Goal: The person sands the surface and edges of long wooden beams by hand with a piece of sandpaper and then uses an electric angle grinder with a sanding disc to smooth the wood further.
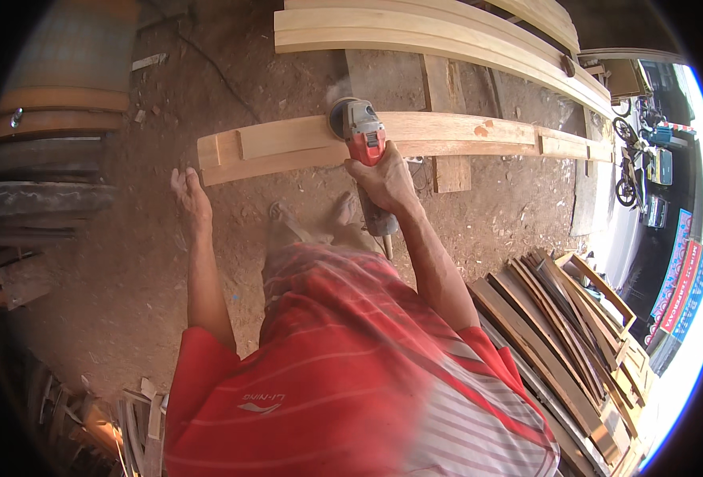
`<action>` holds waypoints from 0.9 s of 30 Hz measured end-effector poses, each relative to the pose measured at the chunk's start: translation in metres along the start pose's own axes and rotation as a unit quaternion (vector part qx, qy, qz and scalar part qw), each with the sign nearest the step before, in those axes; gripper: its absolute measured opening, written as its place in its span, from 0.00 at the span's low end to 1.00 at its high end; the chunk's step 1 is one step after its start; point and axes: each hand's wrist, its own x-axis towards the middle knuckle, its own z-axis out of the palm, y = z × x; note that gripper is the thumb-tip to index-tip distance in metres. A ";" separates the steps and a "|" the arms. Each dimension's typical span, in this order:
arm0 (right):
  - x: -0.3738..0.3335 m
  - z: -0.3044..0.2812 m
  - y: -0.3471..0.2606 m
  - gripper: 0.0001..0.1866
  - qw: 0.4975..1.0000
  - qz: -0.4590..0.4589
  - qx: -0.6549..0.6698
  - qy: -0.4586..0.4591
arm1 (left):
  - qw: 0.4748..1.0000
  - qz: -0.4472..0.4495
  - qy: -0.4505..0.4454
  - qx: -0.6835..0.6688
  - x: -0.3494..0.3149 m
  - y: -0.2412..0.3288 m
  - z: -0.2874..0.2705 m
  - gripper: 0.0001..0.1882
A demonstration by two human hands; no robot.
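A red and grey angle grinder (365,139) is in my right hand (387,179), whose fingers wrap round its body. The grinder's disc (338,118) rests against the top of a long pale wooden beam (288,137), and a little dust hangs beside it. The beam runs from left to right in front of me, with notched ends and a reddish patch toward its right. Close to the beam's left end is my left hand (192,195), fingers stretched and holding nothing. Whether its fingertips touch the wood I cannot tell.
More pale beams (415,36) lie beyond, on crosswise boards (449,171) over a dirt floor. Stacked boards (554,334) fill the right side near me; wood pieces (141,417) stand at lower left. A dark cable (220,75) crosses the ground. Motorcycles (628,163) stand far right.
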 end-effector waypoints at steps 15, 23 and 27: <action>-0.001 -0.018 0.019 0.30 0.995 0.048 0.044 0.072 | 0.906 -0.128 -0.314 -0.252 0.041 -0.038 0.020 0.46; -0.050 0.098 -0.077 0.43 0.990 -0.001 -0.098 -0.102 | 0.679 -0.312 -0.321 -0.582 0.043 -0.026 -0.010 0.59; -0.045 0.074 -0.048 0.36 1.000 -0.001 -0.024 -0.016 | 0.711 -0.286 -0.292 -0.573 0.031 -0.026 -0.014 0.62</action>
